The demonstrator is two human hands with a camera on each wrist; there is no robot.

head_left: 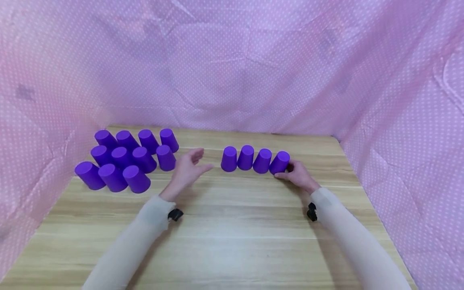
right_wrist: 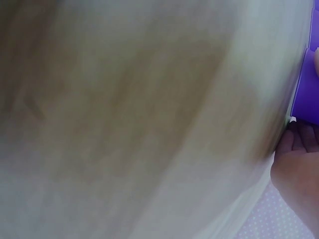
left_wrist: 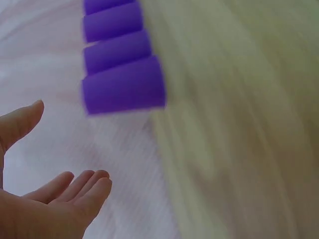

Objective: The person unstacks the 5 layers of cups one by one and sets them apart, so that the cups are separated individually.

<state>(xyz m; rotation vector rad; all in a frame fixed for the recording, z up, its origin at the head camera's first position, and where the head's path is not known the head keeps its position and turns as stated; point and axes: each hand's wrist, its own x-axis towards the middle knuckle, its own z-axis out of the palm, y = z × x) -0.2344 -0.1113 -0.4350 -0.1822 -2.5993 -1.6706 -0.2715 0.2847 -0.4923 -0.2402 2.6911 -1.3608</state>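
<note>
Several purple cups stand upside down in a short row near the middle of the table. My right hand (head_left: pixel 299 176) holds the rightmost purple cup (head_left: pixel 279 163) low down, thumb in front and fingers at its far side. In the right wrist view this held cup (right_wrist: pixel 305 94) shows only at the right edge. My left hand (head_left: pixel 186 171), with nothing in it, hovers left of the row's leftmost cup (head_left: pixel 229 160), thumb spread from the fingers. The left wrist view shows the open palm (left_wrist: pixel 55 214) facing the near end of the row.
A cluster of several more upside-down purple cups (head_left: pixel 122 158) stands in three lines on the left, its nearest cup (head_left: pixel 166 159) right beside my left hand. Pink dotted cloth (head_left: pixel 232 80) walls in the back and sides of the wooden table (head_left: pixel 239 233).
</note>
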